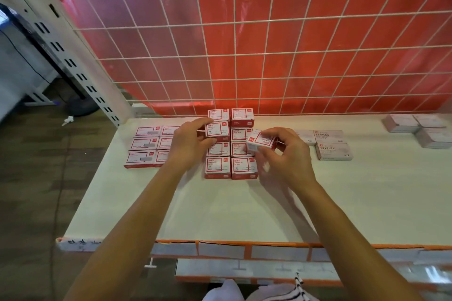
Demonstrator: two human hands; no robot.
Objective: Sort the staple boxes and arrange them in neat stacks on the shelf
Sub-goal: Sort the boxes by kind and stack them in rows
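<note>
Red-and-white staple boxes, two in hand, on white shelf.
Left hand: fingers curled round stacked box in the left column of the central block. Right hand: thumb and fingers pinch tilted box, raised just beside the right column.

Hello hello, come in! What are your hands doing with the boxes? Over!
Left hand grips a red box at the middle stack. Right hand holds a tilted box beside it. Pink boxes lie apart, rightward.

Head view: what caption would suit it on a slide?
Left hand grips a stacked box, right hand holds a loose box above the white shelf.
</note>
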